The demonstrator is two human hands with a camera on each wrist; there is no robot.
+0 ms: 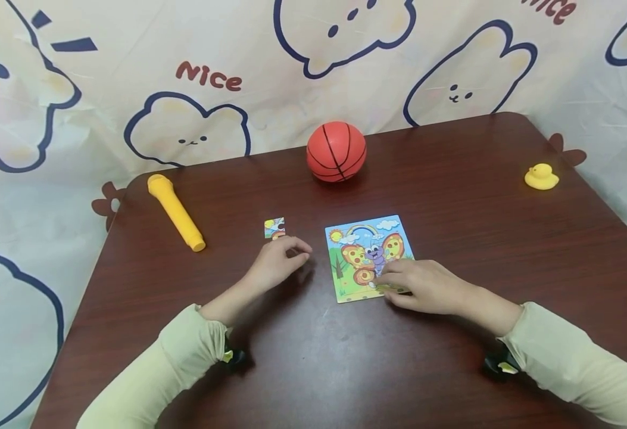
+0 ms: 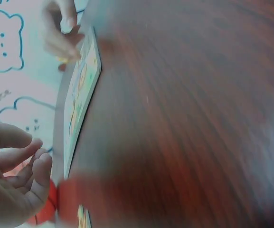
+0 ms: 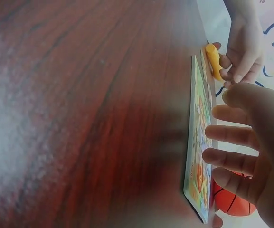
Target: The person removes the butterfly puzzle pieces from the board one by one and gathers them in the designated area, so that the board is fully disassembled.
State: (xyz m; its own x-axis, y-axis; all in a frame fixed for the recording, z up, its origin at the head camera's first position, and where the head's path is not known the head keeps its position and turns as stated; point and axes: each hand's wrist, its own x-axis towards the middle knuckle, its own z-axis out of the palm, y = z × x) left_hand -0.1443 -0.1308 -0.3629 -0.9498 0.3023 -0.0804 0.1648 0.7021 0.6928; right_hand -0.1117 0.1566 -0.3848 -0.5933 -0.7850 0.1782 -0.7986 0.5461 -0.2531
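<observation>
A jigsaw puzzle (image 1: pixel 345 277) with a butterfly, sun and rainbow picture lies flat near the table's middle. Over its lower right part is my right hand (image 1: pixel 428 287); in the right wrist view its fingers (image 3: pixel 231 135) are extended and spread close to the picture, and I cannot tell whether they touch it. To the left of the puzzle, my left hand (image 1: pixel 278 265) hovers with loosely bent fingers and nothing between them. Just beyond it lie loose puzzle pieces (image 1: pixel 274 226), partly hidden by the hand. Their edge also shows low in the left wrist view.
A red toy basketball (image 1: pixel 337 151) sits behind the puzzle. On the left lies a yellow toy microphone (image 1: pixel 176 213), and a yellow rubber duck (image 1: pixel 541 177) stands at the far right. A patterned cloth (image 1: pixel 292 101) hangs behind the brown table (image 1: pixel 302 369).
</observation>
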